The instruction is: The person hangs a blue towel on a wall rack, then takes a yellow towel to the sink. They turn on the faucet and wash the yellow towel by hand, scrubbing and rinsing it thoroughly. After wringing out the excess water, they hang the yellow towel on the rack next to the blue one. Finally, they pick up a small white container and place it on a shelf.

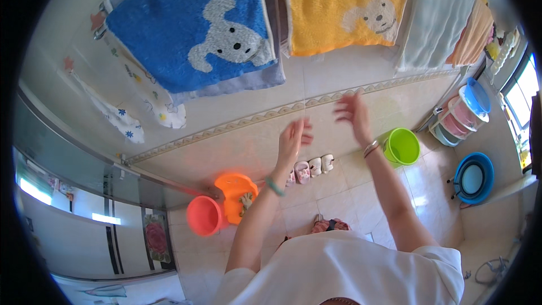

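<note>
Both arms reach forward from my white top. My left hand (pixel 295 138), with a green bangle (pixel 275 186) on its wrist, is raised before the tiled wall; its fingers are loosely bent, slightly blurred, and nothing shows in them. A little higher and to the right, my right hand (pixel 354 115) has its fingers apart and holds nothing; a silver bracelet (pixel 370 148) circles that wrist. Above the hands hang a blue towel (pixel 164 28) with a grey dog figure and a yellow towel (pixel 316 17) with a similar figure. Neither hand touches a towel.
Pale cloths (pixel 437 17) hang farther right. On the floor stand a pink bucket (pixel 204 216), an orange basin (pixel 230 183), several slippers (pixel 302 172) and a green bucket (pixel 402 147). A tiered rack (pixel 451 121) and blue basins (pixel 486 175) are at the right.
</note>
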The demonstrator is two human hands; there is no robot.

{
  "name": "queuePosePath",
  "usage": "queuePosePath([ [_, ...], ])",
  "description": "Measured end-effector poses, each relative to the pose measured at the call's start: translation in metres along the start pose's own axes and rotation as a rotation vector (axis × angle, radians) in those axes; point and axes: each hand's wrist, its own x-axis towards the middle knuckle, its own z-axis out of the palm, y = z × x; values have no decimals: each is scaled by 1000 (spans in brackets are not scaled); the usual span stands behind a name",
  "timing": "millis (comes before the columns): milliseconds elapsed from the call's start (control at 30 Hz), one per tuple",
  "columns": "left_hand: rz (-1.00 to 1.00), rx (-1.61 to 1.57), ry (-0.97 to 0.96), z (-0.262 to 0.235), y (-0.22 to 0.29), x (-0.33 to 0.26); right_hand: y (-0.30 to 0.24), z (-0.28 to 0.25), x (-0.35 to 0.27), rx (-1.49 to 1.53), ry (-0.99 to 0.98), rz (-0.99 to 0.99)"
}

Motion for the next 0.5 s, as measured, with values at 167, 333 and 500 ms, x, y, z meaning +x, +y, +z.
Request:
queuePosePath([
  [167, -265, -270, 135, -69, -38, -107, 84, 84, -104, 176, -338, 377],
  [333, -96, -471, 402, -151, -28, -214, 122, 210, -185, 213, -714, 601],
  [500, 134, -517, 625, -251, -8, -358, 166, 346, -289, 198, -1031, 837],
])
